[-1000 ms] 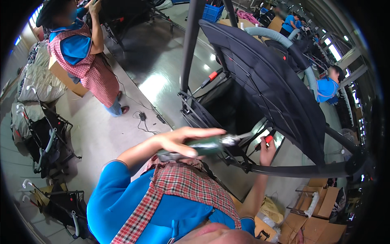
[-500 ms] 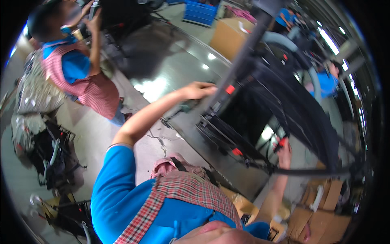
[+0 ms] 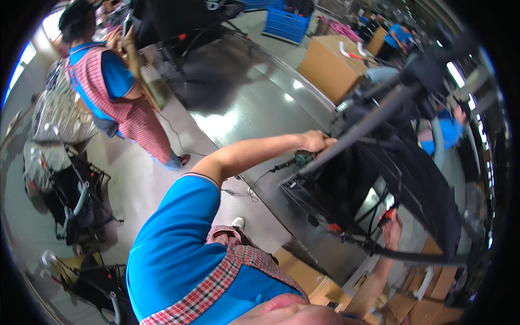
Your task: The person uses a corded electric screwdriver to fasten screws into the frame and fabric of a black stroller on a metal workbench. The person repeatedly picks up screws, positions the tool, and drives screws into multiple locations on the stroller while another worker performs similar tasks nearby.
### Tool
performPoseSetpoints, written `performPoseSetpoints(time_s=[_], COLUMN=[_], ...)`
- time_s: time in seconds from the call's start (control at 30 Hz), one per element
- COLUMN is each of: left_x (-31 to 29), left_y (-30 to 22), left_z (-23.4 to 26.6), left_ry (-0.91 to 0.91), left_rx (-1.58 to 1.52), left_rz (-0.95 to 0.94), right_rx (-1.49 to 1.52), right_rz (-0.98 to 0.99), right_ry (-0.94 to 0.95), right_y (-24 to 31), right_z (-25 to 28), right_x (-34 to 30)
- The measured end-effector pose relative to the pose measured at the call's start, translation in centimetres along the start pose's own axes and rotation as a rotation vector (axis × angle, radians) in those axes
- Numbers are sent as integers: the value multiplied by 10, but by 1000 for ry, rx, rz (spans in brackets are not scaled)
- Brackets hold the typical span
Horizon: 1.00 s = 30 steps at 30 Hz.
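Note:
A black stroller (image 3: 428,200) with dark fabric and a tubular frame stands on the metal table in front of me. My left hand (image 3: 317,142) is closed at its slanting dark tube (image 3: 355,132), the fingertips partly hidden behind it. Just below that hand lies a dark green corded tool (image 3: 304,157), apart from my grip as far as I can see. Lower down on the right, my right hand (image 3: 392,232) grips a red-and-black frame joint (image 3: 386,218). Another red fitting (image 3: 335,227) sits on the lower frame.
A co-worker (image 3: 116,103) stands at the far left beside another black stroller (image 3: 187,24). Beyond the metal table (image 3: 260,92) are a cardboard box (image 3: 331,66) and a blue crate (image 3: 286,25). Folded strollers (image 3: 81,200) stand on the left floor; cardboard (image 3: 417,295) lies lower right.
The whole view has shifted, with the surroundings sitting further right and lower. My left hand has gone from stretched fingers to a curled grip at the tube. My right hand stays at the red-and-black joint.

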<state>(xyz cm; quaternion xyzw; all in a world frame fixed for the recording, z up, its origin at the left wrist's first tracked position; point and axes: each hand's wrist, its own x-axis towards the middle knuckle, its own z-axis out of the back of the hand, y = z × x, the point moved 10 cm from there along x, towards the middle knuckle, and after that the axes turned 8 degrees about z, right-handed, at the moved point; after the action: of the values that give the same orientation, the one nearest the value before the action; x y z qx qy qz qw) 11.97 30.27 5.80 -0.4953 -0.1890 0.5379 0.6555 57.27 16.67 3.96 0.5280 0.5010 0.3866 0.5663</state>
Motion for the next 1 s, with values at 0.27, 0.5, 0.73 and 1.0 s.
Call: performPoseSetpoints(time_s=[0.27, 0.5, 0.73, 1.0], left_x=[-26, -45, -55, -196], left_y=[-16, -4, 30, 261], left_z=[-1, -10, -25, -3], left_ry=[105, 137, 221, -91], left_rx=[7, -124, -189, -616], left_rz=[-37, -51, -61, 444], right_rx=[-28, -156, -103, -500], right_rz=[16, 274, 104, 119], right_ry=[-26, 38, 145, -245], right_y=[4, -5, -78, -5], right_z=[-4, -8, 30, 130], right_x=[-10, -14, -27, -245])
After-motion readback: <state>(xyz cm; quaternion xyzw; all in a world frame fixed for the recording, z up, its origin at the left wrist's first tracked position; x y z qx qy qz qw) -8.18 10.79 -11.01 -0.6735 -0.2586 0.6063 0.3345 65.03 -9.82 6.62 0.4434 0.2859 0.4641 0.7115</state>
